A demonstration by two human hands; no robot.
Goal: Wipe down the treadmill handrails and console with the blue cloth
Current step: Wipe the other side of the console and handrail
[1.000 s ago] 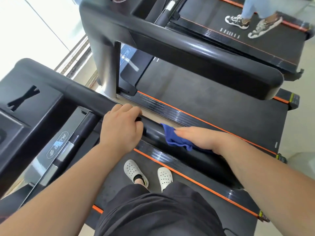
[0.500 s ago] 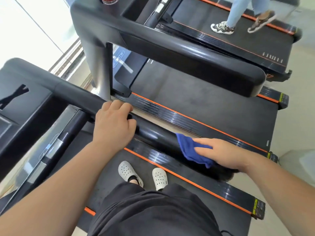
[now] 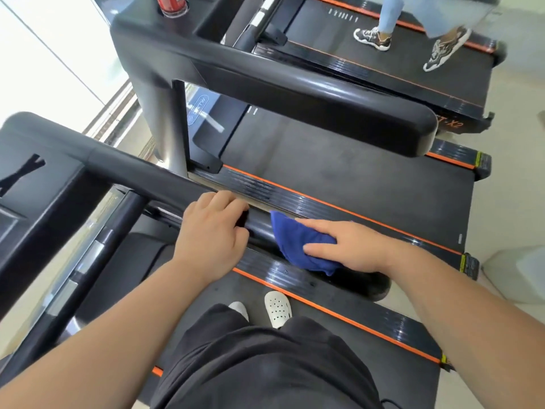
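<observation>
For balance, seemingly, left hand (image 3: 211, 234) fingers curl round the handrail (image 3: 141, 172); right hand (image 3: 352, 246) fingers, straight, press the blue cloth (image 3: 295, 242) down.

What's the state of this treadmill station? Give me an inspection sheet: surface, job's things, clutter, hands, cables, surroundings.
Surface: black glossy handrail, running from the console towards the person.
Job's things: blue cloth draped over the handrail.
Clutter: red can in the next console's holder.
Hands: left hand grips the handrail; right hand presses the cloth onto it, fingers straight.
Cables: nothing seen.
Surroundings: white clogs on the belt; neighbouring treadmill unoccupied; another person on the farther one.
</observation>
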